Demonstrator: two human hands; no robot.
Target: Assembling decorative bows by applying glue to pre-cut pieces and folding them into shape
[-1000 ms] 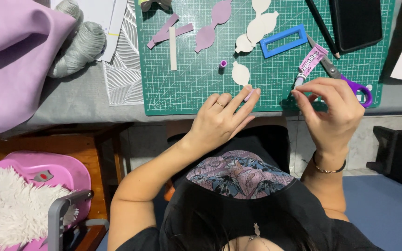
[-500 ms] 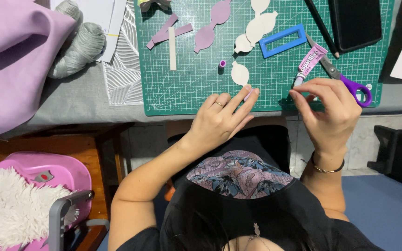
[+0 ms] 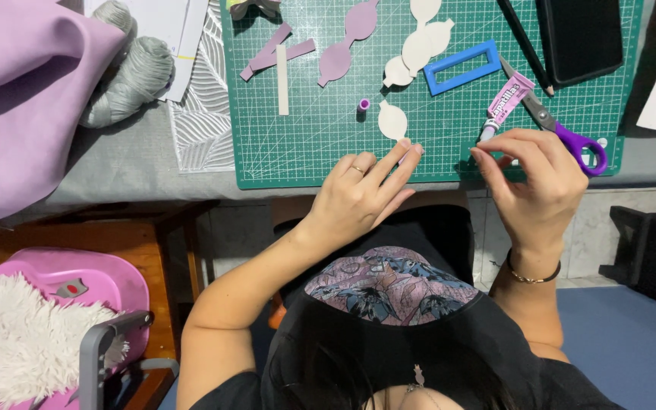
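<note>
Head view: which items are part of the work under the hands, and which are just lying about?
In hand:
left hand, fingertips at the cream cutout
right hand, beside the pink glue tube
green cutting mat
purple cap

Lying about:
purple-handled scissors
blue frame
mauve paper shapes
grey yarn
lilac fabric
black phone

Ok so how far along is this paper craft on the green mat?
Cutting looks done: mauve shapes and cream shapes lie cut on the cutting mat, scissors set down. Gluing is in hand: the glue tube is uncapped, left hand by one cream piece, right hand pinching something unclear. Most pieces still lie loose.
</note>
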